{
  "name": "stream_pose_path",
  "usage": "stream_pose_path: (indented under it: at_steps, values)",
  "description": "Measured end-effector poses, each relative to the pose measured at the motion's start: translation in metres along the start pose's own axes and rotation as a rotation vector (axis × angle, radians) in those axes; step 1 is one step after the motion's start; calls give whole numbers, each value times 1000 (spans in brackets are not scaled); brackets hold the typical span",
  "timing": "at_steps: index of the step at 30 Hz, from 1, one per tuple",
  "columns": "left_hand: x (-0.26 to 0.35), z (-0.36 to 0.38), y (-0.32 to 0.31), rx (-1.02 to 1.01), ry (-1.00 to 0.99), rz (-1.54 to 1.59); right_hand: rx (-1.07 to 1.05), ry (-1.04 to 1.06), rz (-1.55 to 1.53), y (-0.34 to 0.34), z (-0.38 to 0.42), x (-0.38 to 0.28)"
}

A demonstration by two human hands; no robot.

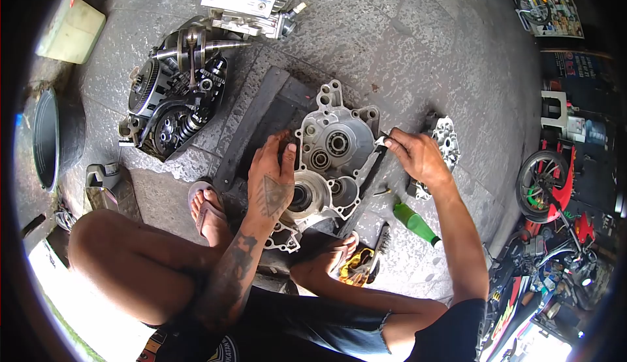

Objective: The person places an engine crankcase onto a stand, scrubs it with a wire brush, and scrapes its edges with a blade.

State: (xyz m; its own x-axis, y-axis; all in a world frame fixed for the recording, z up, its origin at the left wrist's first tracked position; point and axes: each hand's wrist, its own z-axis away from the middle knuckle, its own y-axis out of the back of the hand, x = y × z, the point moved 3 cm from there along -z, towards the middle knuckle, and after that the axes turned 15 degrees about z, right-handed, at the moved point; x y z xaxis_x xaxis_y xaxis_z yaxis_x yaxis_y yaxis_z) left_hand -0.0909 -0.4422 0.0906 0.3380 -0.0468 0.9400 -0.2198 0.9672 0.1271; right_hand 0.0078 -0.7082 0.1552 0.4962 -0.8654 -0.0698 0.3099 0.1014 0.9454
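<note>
A grey metal engine crankcase half [356, 136], with bearings set in its bores, lies on a dark wooden frame [245, 127] between my feet. My left hand [271, 172] is closed on its left edge, thumb over the rim and fingers partly hidden. At the right rim, my right hand [418, 156] is closed in a pinch, its fingertips beside a small pale tip at the case edge. What it pinches I cannot make out. Just below that hand, a green bottle [415, 223] lies on the floor.
An engine half with crankshaft and gears [179, 94] sits at the left, a cylinder head [245, 9] behind it. Another metal cover [445, 141] lies beyond my right hand. A black bucket [65, 140] stands far left; a motorcycle wheel [542, 185] is far right.
</note>
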Motion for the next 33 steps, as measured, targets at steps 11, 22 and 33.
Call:
stream_pose_path:
  at_steps: [11, 22, 33]
  values:
    - [6, -1, 1, -17, -41, -34, -184, 78, 48, 1, -27, 7]
    - [11, 2, 1, -18, -4, -66, 76, 126, -40, -7, -15, 11]
    - [6, 1, 0, -2, -17, -11, 180, -132, 4, -9, 5, -8]
